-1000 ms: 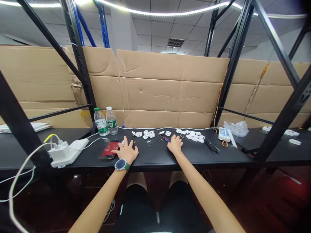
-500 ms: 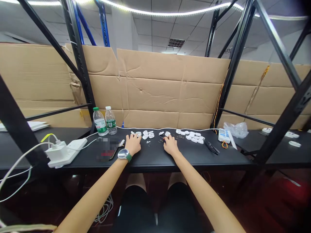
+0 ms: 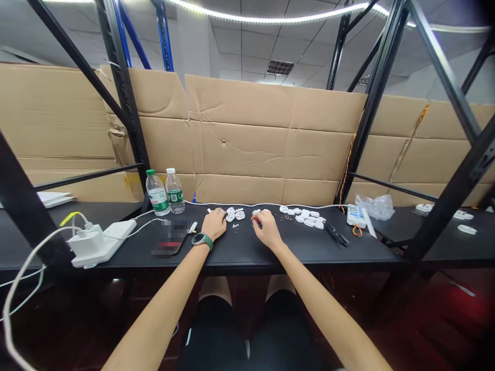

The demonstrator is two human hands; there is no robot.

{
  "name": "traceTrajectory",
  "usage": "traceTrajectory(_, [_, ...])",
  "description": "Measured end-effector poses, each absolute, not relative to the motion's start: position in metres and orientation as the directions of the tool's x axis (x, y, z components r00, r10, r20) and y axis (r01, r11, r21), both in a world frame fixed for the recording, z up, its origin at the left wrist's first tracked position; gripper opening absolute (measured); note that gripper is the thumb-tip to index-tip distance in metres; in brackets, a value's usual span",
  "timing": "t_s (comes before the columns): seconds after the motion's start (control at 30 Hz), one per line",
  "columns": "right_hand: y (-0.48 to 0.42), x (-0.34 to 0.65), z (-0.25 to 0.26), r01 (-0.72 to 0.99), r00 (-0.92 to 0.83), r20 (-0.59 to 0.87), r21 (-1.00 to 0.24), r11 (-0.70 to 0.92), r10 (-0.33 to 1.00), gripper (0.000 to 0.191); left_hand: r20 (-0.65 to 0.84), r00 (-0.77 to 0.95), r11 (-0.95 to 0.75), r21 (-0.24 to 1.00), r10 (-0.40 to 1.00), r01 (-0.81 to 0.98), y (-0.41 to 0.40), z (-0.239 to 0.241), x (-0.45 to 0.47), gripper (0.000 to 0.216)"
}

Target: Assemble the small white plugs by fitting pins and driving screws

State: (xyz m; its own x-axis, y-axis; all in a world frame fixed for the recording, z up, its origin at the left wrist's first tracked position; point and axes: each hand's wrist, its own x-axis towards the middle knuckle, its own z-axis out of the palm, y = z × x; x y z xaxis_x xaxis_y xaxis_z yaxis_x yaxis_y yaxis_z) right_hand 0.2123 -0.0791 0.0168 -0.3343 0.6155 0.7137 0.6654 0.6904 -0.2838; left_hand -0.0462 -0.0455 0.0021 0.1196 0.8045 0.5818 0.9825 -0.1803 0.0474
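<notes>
My left hand (image 3: 214, 223) lies on the black desk with its fingers stretched forward over small white plastic pieces, partly covering them. A dark watch with a green strap (image 3: 202, 239) is on that wrist. Just right of it is a cluster of white oval plastic pieces (image 3: 235, 214). My right hand (image 3: 266, 229) is raised slightly over the desk, fingers curled and thumb near the index finger. Whatever is pinched there is too small to make out. White pieces (image 3: 257, 211) lie just beyond its fingers. More white oval casings (image 3: 310, 219) are grouped to its right, beside tiny metal bits (image 3: 286, 218).
Black-handled pliers (image 3: 336, 234) lie at the right, near a white box with wires (image 3: 356, 216) and a clear plastic bag (image 3: 375, 206). Two water bottles (image 3: 158, 195), a phone (image 3: 170, 238) and a white power strip (image 3: 112, 242) are at the left. Cardboard (image 3: 240, 149) stands behind.
My right hand has drawn back a little from the white pieces and its fingers have curled. My left hand has shifted slightly right, its fingers closer together.
</notes>
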Motion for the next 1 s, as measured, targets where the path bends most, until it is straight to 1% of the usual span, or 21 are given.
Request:
traceTrajectory(0.07, [-0.077, 0.212, 0.014, 0.721, -0.299, 0.654, -0.322, 0.614, 0.694, 0.019, 0.584, 0.133, -0.192, 0.04, 0.801, 0.981, -0.042, 0.0, -0.045, 0.043])
traceTrajectory(0.13, [-0.069, 0.213, 0.009, 0.81, -0.241, 0.542, -0.345, 0.474, 0.805, 0.021, 0.582, 0.155, -0.212, 0.032, 0.798, 0.977, -0.039, -0.002, -0.044, 0.044])
traceTrajectory(0.23, [-0.053, 0.215, 0.004, 0.905, -0.166, 0.379, -0.309, 0.294, 0.91, 0.033, 0.58, 0.199, -0.254, 0.014, 0.79, 0.967, -0.035, -0.002, -0.042, 0.043])
traceTrajectory(0.3, [-0.042, 0.217, 0.005, 0.933, -0.144, 0.319, -0.272, 0.237, 0.937, 0.032, 0.58, 0.22, -0.271, 0.0, 0.784, 0.963, -0.031, -0.002, -0.042, 0.04])
traceTrajectory(0.4, [-0.027, 0.219, 0.008, 0.941, -0.153, 0.254, -0.258, 0.22, 0.955, 0.032, 0.583, 0.228, -0.274, -0.009, 0.78, 0.962, -0.027, 0.0, -0.042, 0.033])
traceTrajectory(0.5, [-0.015, 0.221, 0.011, 0.92, -0.23, 0.194, -0.275, 0.278, 0.954, 0.023, 0.606, 0.219, -0.275, -0.001, 0.765, 0.962, -0.028, 0.003, -0.042, 0.029])
traceTrajectory(0.6, [-0.005, 0.223, 0.014, 0.89, -0.299, 0.189, -0.298, 0.344, 0.936, 0.015, 0.636, 0.231, -0.317, 0.023, 0.736, 0.948, -0.034, 0.008, -0.04, 0.029])
traceTrajectory(0.7, [0.003, 0.226, 0.017, 0.867, -0.318, 0.207, -0.331, 0.372, 0.925, 0.023, 0.657, 0.257, -0.389, 0.059, 0.709, 0.919, -0.043, 0.012, -0.035, 0.033])
traceTrajectory(0.77, [0.008, 0.229, 0.016, 0.832, -0.328, 0.239, -0.385, 0.4, 0.914, 0.03, 0.675, 0.254, -0.439, 0.114, 0.692, 0.891, -0.044, 0.014, -0.031, 0.033])
traceTrajectory(0.8, [0.01, 0.23, 0.015, 0.797, -0.329, 0.273, -0.433, 0.421, 0.904, 0.032, 0.674, 0.253, -0.475, 0.165, 0.694, 0.864, -0.043, 0.015, -0.03, 0.033])
traceTrajectory(0.87, [0.015, 0.234, 0.01, 0.665, -0.301, 0.378, -0.574, 0.477, 0.875, 0.032, 0.661, 0.234, -0.535, 0.298, 0.713, 0.79, -0.037, 0.016, -0.027, 0.033])
traceTrajectory(0.9, [0.016, 0.235, 0.008, 0.614, -0.275, 0.417, -0.617, 0.493, 0.866, 0.031, 0.647, 0.216, -0.55, 0.372, 0.731, 0.748, -0.032, 0.017, -0.027, 0.034])
traceTrajectory(1.0, [0.019, 0.239, 0.004, 0.537, -0.333, 0.438, -0.64, 0.55, 0.835, 0.02, 0.573, 0.157, -0.523, 0.558, 0.805, 0.644, -0.013, 0.023, -0.026, 0.037])
